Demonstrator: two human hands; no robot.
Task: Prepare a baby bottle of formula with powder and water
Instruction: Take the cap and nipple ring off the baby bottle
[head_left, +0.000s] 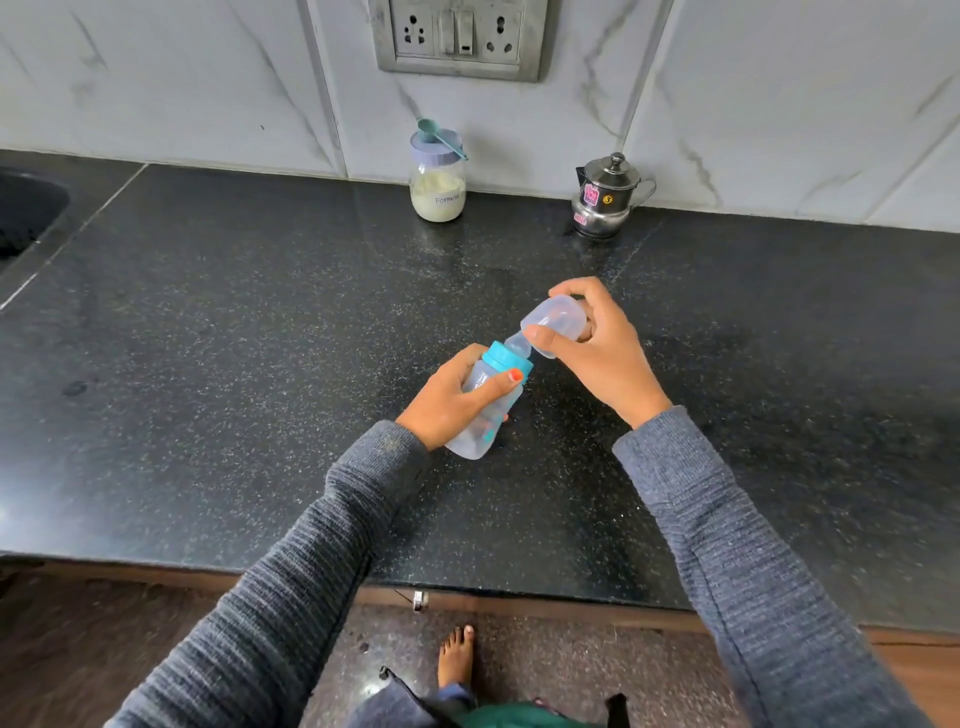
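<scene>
Two grey knitted sleeves (291, 571) are reaching in from the bottom edge, above a bare foot (457, 656) on the floor. The left hand (451, 400) is gripping the clear baby bottle (485, 410) around its body, fingers and thumb curled round it, holding it tilted over the black speckled counter (260, 338) with its blue collar (508, 359) and teat (518, 344) pointing up and to the right. The right hand (597, 348) is pinching the clear cap (555, 325), which is sitting just off the teat, its open mouth facing the bottle. Farther back, against the marble wall, a formula jar (437, 179) of pale powder is standing with a teal scoop (439, 135) lying on its lid. Well to its right a small steel kettle (605, 200) is standing. A switch plate (460, 36) is mounted on the wall above, and a dark sink (26, 213) is showing at the left edge.
</scene>
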